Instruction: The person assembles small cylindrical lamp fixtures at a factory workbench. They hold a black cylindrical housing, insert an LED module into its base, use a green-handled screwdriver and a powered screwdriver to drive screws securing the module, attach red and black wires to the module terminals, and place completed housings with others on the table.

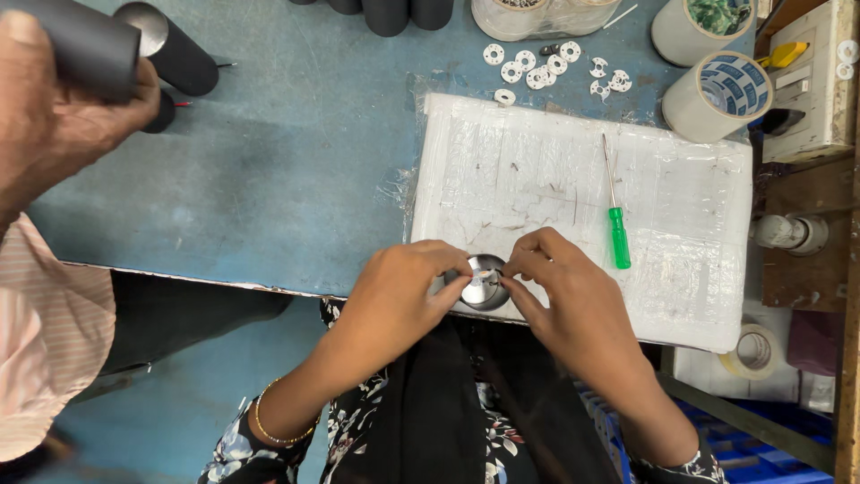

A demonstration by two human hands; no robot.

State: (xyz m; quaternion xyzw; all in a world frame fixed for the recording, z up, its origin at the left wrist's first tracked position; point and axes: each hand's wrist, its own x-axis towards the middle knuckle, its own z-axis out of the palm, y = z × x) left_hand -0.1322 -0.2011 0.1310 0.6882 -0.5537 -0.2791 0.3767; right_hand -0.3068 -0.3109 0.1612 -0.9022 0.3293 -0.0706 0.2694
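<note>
Both of my hands meet over a small round shiny metal part (pixel 485 285) at the near edge of a white plastic-wrapped board (pixel 537 170). My left hand (pixel 399 296) grips the part from the left with thumb and fingers. My right hand (pixel 560 291) pinches at its top right rim with the fingertips. The lower side of the part is hidden by my fingers. A green-handled screwdriver (pixel 616 224) lies on the board just right of my right hand.
Several white washers (pixel 537 67) lie beyond the board on the blue table (pixel 287 161). Two tape rolls (pixel 717 94) stand at the right. Another person's hand (pixel 54 108) at the upper left holds a black cylinder (pixel 85 45); more black cylinders (pixel 175 49) stand nearby.
</note>
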